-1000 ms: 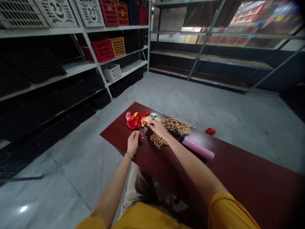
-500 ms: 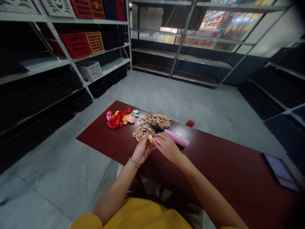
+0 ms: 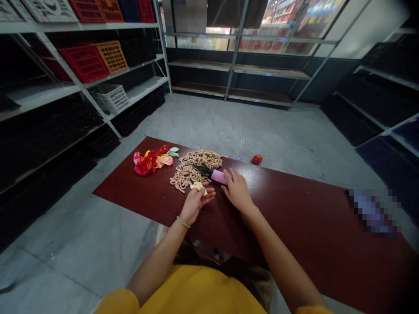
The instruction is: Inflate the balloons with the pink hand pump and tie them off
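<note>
My left hand (image 3: 195,201), palm up, pinches a small pale yellow limp piece (image 3: 198,186) between thumb and fingers; the other fingers stretch out to the right. My right hand (image 3: 239,192) is laid around the near end of a pink cylinder (image 3: 219,176) that looks like a hand pump, thumb on the near side and fingers over the far side. A black narrow part (image 3: 201,169) of the cylinder points left into a heap of beige curly pieces (image 3: 188,172). Left of the heap lies a bunch of limp, bright-coloured pieces (image 3: 149,162), mostly red, that look like deflated balloons.
The dark red table (image 3: 284,218) carries a blurred-out phone (image 3: 371,211) at the right. Near its far edge is a small red round thing (image 3: 257,159). Shelves with a red crate (image 3: 83,61), an orange crate (image 3: 112,56) and a white crate (image 3: 113,98) stand at the left.
My right hand has left the pale yellow piece and moved right onto the pink cylinder. My left hand keeps the piece. The view has shifted slightly.
</note>
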`<state>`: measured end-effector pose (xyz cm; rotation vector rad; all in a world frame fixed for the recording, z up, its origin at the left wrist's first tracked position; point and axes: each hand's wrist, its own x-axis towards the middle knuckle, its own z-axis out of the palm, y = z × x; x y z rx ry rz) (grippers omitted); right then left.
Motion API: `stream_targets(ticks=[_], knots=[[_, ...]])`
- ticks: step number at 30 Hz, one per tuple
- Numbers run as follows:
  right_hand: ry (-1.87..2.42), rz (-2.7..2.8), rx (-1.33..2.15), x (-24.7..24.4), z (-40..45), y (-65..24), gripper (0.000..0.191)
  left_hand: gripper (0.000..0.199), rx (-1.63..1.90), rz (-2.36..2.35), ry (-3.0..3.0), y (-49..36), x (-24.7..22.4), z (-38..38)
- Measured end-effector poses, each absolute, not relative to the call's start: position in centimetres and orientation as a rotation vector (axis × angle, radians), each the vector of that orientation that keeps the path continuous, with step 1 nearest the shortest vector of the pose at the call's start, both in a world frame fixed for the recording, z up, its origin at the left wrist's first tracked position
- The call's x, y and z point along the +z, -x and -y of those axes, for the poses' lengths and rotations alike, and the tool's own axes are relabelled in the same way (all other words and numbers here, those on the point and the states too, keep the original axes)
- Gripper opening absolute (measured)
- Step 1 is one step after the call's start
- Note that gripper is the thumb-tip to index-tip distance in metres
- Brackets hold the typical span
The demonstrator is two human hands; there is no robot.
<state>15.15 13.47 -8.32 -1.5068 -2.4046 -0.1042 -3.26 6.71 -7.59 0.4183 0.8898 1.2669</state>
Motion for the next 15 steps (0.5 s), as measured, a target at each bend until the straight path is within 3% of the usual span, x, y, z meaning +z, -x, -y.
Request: stream_targets(ticks=[8, 15], knots=[[1.581, 2.501, -0.089, -7.6, -12.9, -15.5, 0.052, 0.036, 1.414, -0.817, -0.453, 5.1, -4.6, -7.3], [1.368, 2.367, 0.182, -6.2, -6.0, -18.0, 0.065, 0.028, 1.692, -0.784, -0.282, 7.2, -3.0, -10.5]])
